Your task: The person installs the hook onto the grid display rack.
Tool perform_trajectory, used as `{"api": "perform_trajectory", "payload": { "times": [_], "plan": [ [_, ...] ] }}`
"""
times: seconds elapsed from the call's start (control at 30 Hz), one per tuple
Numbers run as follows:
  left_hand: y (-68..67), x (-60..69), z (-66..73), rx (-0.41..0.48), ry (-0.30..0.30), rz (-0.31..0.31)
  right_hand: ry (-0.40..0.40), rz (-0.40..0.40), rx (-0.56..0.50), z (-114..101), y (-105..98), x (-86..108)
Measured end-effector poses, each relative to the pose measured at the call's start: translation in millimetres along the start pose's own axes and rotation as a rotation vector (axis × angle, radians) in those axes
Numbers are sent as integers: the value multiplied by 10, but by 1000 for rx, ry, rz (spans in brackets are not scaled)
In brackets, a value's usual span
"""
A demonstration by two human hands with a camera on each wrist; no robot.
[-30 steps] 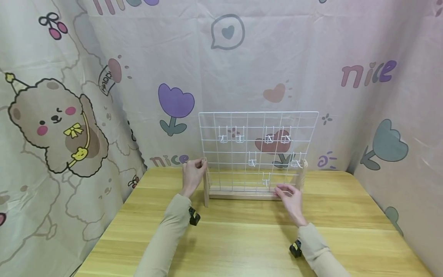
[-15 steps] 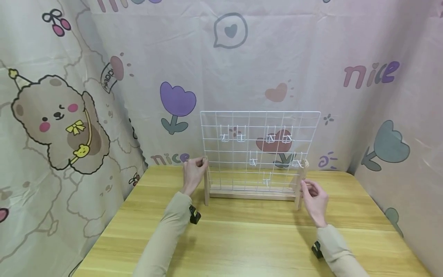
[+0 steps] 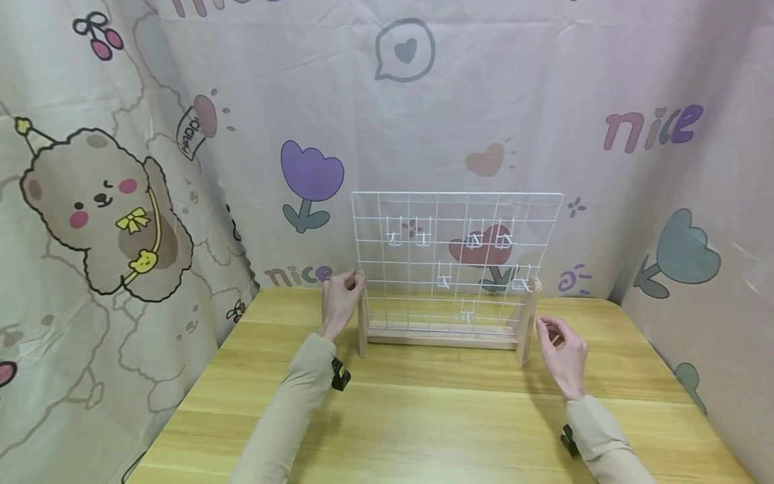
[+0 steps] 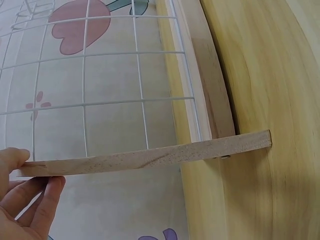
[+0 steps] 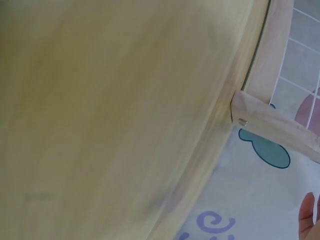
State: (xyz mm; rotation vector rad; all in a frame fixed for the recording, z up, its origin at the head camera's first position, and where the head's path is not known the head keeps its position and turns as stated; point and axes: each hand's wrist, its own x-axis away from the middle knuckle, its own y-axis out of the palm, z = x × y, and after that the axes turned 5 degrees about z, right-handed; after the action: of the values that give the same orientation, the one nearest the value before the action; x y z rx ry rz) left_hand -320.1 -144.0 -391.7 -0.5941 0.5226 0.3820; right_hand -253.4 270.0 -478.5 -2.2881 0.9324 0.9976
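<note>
A white wire grid rack stands upright in a wooden base with a post at each side. Several small white hooks hang on its wires. My left hand pinches the top of the left wooden post between thumb and fingers, as the left wrist view shows. My right hand is just to the right of the right wooden post, apart from it, with fingers loosely bent and nothing seen in them. The right wrist view shows only some fingertips at its edge.
The rack stands near the back of a light wooden table. Patterned curtains hang behind it and at both sides. A small black device is on each wrist.
My right hand has moved rightward from the front of the rack's lower right, past the right post to its outer side. The left hand keeps its hold on the left post.
</note>
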Motion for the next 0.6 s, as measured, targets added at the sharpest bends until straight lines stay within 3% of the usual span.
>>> {"api": "perform_trajectory", "payload": {
  "times": [0.3, 0.5, 0.6],
  "plan": [
    [-11, 75, -28, 48, -6, -31, -6, -210, 181, 37, -113, 2],
    [-67, 201, -117, 88, -25, -95, -25, -337, 233, 68, -194, -26],
    [-113, 300, -191, 47, -20, -136, -44, -387, 263, 84, -227, -42]
  ]
}}
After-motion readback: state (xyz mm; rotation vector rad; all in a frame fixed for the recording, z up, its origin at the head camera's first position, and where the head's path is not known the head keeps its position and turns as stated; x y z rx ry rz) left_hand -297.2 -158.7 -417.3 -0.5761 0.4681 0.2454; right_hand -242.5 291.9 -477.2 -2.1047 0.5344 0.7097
